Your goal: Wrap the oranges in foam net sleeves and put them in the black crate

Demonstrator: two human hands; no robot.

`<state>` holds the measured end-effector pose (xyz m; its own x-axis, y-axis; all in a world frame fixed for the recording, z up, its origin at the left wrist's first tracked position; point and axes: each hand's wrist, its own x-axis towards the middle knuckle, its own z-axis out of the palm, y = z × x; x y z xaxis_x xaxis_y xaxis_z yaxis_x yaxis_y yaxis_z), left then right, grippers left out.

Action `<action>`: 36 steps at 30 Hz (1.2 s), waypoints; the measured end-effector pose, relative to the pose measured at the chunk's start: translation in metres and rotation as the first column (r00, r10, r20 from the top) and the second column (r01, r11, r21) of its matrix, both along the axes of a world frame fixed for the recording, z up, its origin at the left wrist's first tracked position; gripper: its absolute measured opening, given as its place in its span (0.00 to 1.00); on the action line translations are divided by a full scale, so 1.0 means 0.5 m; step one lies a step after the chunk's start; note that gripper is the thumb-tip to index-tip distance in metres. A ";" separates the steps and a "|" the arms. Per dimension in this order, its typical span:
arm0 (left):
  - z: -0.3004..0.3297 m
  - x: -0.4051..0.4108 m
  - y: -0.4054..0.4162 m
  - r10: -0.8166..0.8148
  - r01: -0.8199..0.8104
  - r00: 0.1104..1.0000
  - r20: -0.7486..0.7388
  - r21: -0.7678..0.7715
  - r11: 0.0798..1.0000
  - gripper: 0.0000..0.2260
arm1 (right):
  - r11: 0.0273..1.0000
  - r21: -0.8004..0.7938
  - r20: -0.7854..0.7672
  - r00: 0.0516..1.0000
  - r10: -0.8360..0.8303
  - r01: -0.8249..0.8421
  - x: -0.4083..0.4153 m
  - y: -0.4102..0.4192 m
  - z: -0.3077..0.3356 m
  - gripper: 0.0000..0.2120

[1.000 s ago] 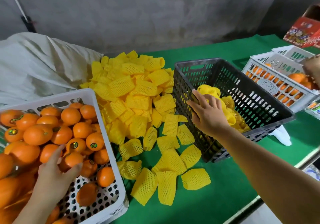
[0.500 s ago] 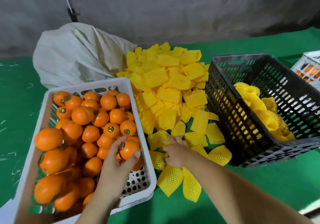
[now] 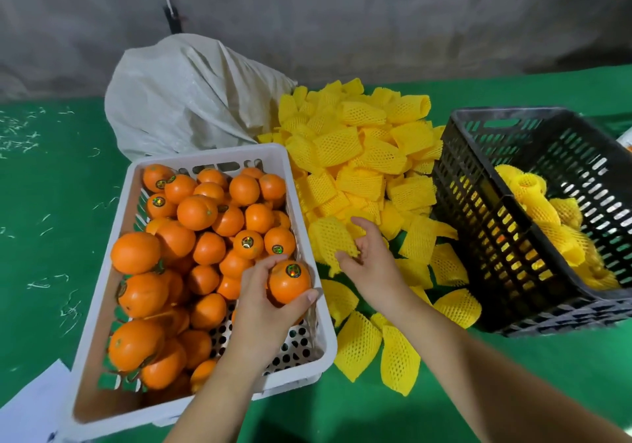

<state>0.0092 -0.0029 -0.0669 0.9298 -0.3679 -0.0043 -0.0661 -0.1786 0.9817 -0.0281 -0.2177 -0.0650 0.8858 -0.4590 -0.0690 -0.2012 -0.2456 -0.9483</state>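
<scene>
green table cover [image 3: 51, 271] w/ pale scraps far left | grey-white sack [image 3: 191, 100] far centre | grey wall [image 3: 342, 14] | white sheet [image 3: 30, 405], maybe paper, near left

We cannot see the black crate [image 3: 513, 237] whole, its right side cut off; stickers on the oranges [image 3: 205, 237] stay unreadable.

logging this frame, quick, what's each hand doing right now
Left hand: grips an orange over the white crate.
Right hand: pinches a foam net sleeve.
</scene>
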 end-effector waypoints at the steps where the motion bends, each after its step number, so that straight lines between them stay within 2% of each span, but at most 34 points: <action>1: -0.001 0.001 0.000 -0.001 0.000 1.000 -0.009 -0.026 1.000 0.38 | 0.998 0.057 0.028 1.000 0.006 -0.008 0.000 0.008 0.017 0.25; 4: 0.000 0.003 0.001 0.024 -0.030 0.998 -0.054 -0.102 0.994 0.38 | 0.996 0.071 0.093 0.994 0.056 -0.063 -0.009 0.033 0.056 0.09; 6: 0.006 0.002 0.002 0.039 -0.038 0.999 0.012 -0.057 0.998 0.35 | 0.995 0.041 0.124 0.988 0.089 -0.095 -0.019 0.054 0.072 0.05; 9: 0.015 -0.004 0.003 0.008 -0.010 0.990 0.140 0.009 1.000 0.31 | 0.993 0.040 0.111 0.988 0.106 -0.111 -0.028 0.071 0.075 0.08; 12: 0.018 -0.007 0.000 -0.038 0.016 0.974 0.224 0.100 0.995 0.30 | 0.955 0.182 0.037 0.972 0.232 -0.235 -0.040 0.070 0.068 0.19; 14: 0.015 -0.006 0.000 -0.058 0.046 0.976 0.209 0.061 0.997 0.30 | 0.933 0.179 0.024 0.949 0.314 -0.313 -0.047 0.065 0.066 0.22; 16: 0.014 -0.005 0.001 -0.071 0.071 0.981 0.182 0.008 0.997 0.29 | 0.935 0.110 0.048 0.942 0.333 -0.336 -0.050 0.062 0.068 0.22; 18: 0.018 -0.007 0.002 -0.072 0.078 0.982 0.175 -0.024 0.997 0.29 | 0.957 0.029 0.048 0.956 0.289 -0.290 -0.046 0.058 0.067 0.19; 22: 0.031 -0.011 0.003 -0.084 0.094 0.980 0.181 -0.044 0.995 0.29 | 0.981 -0.069 0.089 0.978 0.188 -0.182 -0.042 0.054 0.071 0.07; 25: 0.038 -0.019 0.004 -0.143 0.153 0.984 0.109 -0.091 0.984 0.37 | 0.990 -0.124 0.169 0.981 0.093 -0.073 -0.041 0.056 0.087 0.03; 28: 0.044 -0.025 0.003 -0.151 0.160 0.986 0.073 -0.145 0.976 0.45 | 0.994 -0.104 0.138 0.990 0.035 -0.020 -0.037 0.046 0.087 0.16; 30: 0.046 -0.027 0.004 -0.143 0.159 0.984 0.107 -0.168 0.973 0.46 | 0.992 -0.057 0.051 0.991 0.120 -0.117 -0.035 0.049 0.094 0.27; 31: 0.046 -0.027 0.005 -0.138 0.158 0.983 0.117 -0.183 0.970 0.46 | 0.985 -0.062 0.025 0.986 0.164 -0.163 -0.035 0.050 0.096 0.29; 33: 0.044 -0.028 0.007 -0.132 0.156 0.984 0.123 -0.211 0.965 0.45 | 0.978 -0.131 0.012 0.987 0.163 -0.160 -0.034 0.047 0.100 0.23; 36: 0.045 -0.028 0.011 -0.162 0.184 0.978 0.129 -0.183 0.966 0.39 | 0.968 -0.246 0.037 0.999 -0.038 0.046 -0.031 0.040 0.101 0.17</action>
